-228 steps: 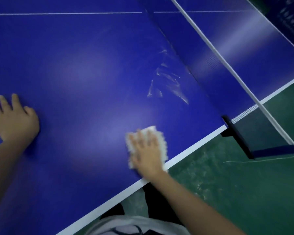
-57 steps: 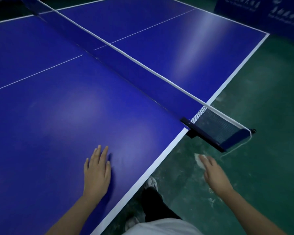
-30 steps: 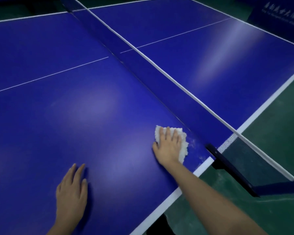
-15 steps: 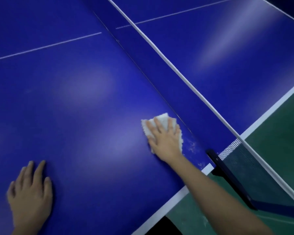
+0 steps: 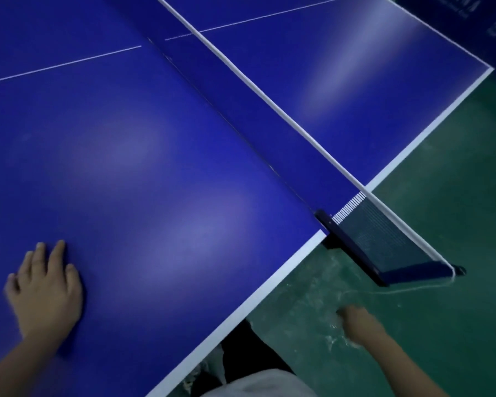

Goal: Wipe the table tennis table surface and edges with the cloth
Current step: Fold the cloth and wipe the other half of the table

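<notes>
The table filled most of the view, its blue top bare and unmarked on the near half. The net ran across it to a clamp overhanging the white side edge. Beyond that lay green floor, flecked with pale scuffs.

The left hand lay flat on the top near the left of the view, fingers spread and loose, holding nothing; it looked to be bracing the lean.

The right hand had come off the table. Half a second before it pressed the cloth to the surface close by the net; now it hung over the floor, off the side edge, fingers curled into a fist. The hand was blurred, and only a pale smear showed by the knuckles, so the cloth was probably bunched inside the fist, though I could not be sure.

That lift ended the stroke near the net. The corner by the clamp looked done; the edge itself seemed the likely next pass.
</notes>
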